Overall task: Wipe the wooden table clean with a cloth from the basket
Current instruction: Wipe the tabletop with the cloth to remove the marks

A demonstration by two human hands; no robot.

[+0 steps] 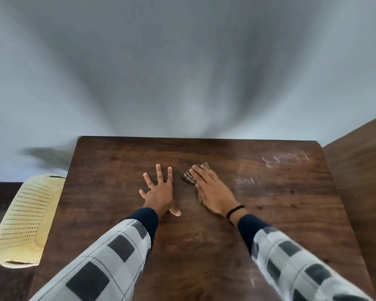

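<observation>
A dark wooden table (117, 224) fills the lower middle of the view. My left hand (160, 193) lies flat on it with fingers spread and holds nothing. Just to its right, my right hand (213, 190) presses flat on a small striped brown cloth (189, 175), which shows past the fingertips and under the palm's left edge. White dusty smears (284, 159) mark the tabletop to the right of the cloth, with a smaller smear (244, 182) nearer my right hand. A pale yellow perforated basket (24, 220) sits off the table's left edge, lower than the top.
A grey-white wall rises right behind the table's far edge. A brown wooden surface (363, 170) stands along the table's right side. Dark floor shows around the basket at the left.
</observation>
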